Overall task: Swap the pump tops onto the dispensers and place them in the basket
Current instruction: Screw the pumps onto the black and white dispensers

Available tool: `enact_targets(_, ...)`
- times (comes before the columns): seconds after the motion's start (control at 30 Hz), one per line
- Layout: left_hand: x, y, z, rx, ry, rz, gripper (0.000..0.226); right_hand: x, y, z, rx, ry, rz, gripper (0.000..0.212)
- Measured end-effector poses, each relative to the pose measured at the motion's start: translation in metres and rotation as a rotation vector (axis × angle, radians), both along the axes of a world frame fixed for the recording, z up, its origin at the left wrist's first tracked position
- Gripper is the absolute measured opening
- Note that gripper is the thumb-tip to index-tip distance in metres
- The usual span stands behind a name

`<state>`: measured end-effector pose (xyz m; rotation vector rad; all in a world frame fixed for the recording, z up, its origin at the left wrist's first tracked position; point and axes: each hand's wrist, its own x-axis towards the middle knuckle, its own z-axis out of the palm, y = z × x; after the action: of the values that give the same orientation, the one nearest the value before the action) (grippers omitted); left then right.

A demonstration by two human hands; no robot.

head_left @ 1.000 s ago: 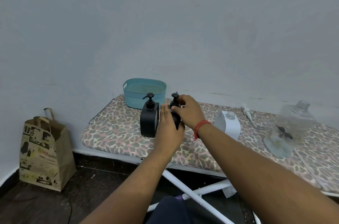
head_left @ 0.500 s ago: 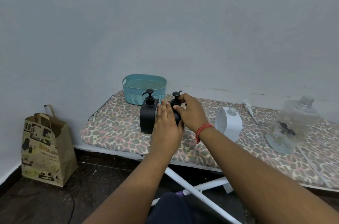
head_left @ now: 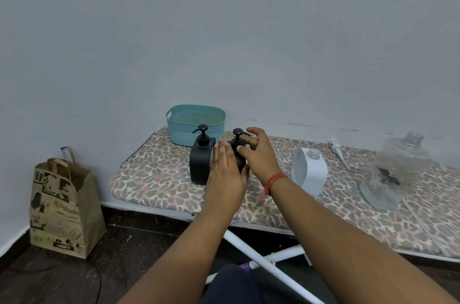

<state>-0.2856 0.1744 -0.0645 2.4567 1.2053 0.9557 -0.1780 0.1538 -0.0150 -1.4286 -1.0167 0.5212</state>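
Two black dispensers stand side by side on the leopard-print ironing board (head_left: 154, 179). The left black dispenser (head_left: 200, 166) carries a black pump top (head_left: 202, 133). The right one is mostly hidden behind my left hand (head_left: 227, 174), which holds its body with flat fingers in front and the thumb round its right side. My right hand (head_left: 258, 154) pinches the collar of that dispenser's black pump top (head_left: 237, 138) between thumb and curled fingers. The teal basket (head_left: 195, 127) stands just behind them, with nothing visible inside.
A white dispenser (head_left: 310, 171) with an open neck stands right of my hands. A white pump top (head_left: 337, 148) lies behind it. A clear bottle (head_left: 398, 169) without a top stands at the far right. A paper bag (head_left: 62, 204) sits on the floor at left.
My right hand's fingers have shifted round the pump top and spread a little. My left hand stays on the dispenser's body. The view has tilted slightly.
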Motion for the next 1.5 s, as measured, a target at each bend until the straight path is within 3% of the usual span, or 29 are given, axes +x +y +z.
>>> enact_targets(0.2,0.0,0.0,-0.001,0.003,-0.021,-0.004,0.076,0.001,-0.003,-0.003,0.022,-0.142,-0.093,0.047)
enact_targets(0.43,0.0,-0.001,0.0,-0.007,-0.021,0.001,0.077,0.005,0.004,0.008,-0.04,-0.092,0.052,0.062)
enact_targets(0.67,-0.001,-0.004,0.001,-0.025,-0.027,-0.005,0.077,0.001,0.012,0.006,-0.031,-0.166,-0.046,0.06)
enact_targets(0.87,-0.001,-0.002,0.002,-0.01,-0.006,-0.009,0.077,0.012,0.001,0.012,-0.089,-0.144,0.064,0.06)
enact_targets(1.1,-0.001,-0.004,0.003,-0.04,-0.015,-0.01,0.075,0.013,0.006,0.012,-0.08,-0.183,-0.005,0.073)
enact_targets(1.5,-0.001,-0.005,0.003,-0.046,-0.007,-0.017,0.076,0.017,0.009,0.016,-0.161,-0.156,0.133,0.027)
